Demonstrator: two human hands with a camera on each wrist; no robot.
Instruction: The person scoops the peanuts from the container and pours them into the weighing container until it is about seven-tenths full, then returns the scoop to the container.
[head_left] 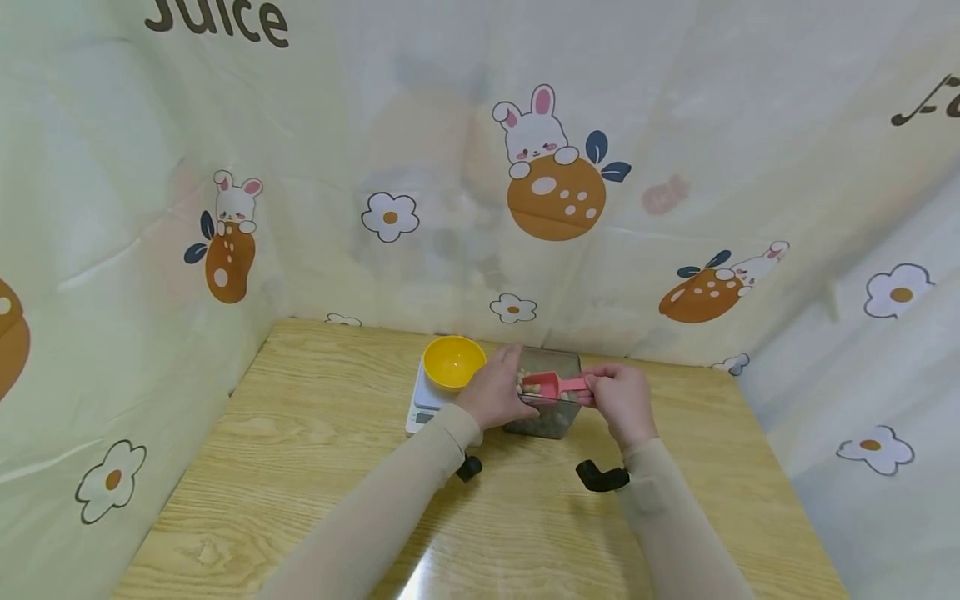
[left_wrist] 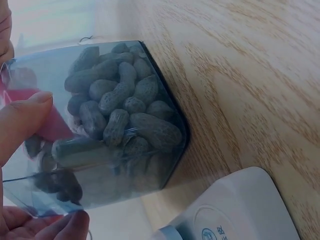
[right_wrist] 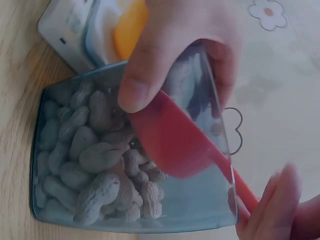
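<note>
A clear grey-tinted plastic container (head_left: 546,423) of unshelled peanuts (left_wrist: 117,95) stands on the table, its wall see-through. My left hand (head_left: 497,392) grips the container's left side by the rim, thumb on the front wall and fingers round the far side. The handle of a pink-red scoop (right_wrist: 175,140) is between the fingers and thumb of my right hand (head_left: 624,402), at the container's right edge. The scoop's bowl dips inside the container against the peanuts, some of them in it in the head view. Its tip lies close to my left thumb.
Left of the container, a yellow bowl (head_left: 454,363) sits on a white kitchen scale (head_left: 420,412). Wood-grain table (head_left: 315,442) spreads out on both sides. A printed curtain (head_left: 442,275) hangs behind the table and at its sides. Black wrist mounts (head_left: 600,477) jut out below my hands.
</note>
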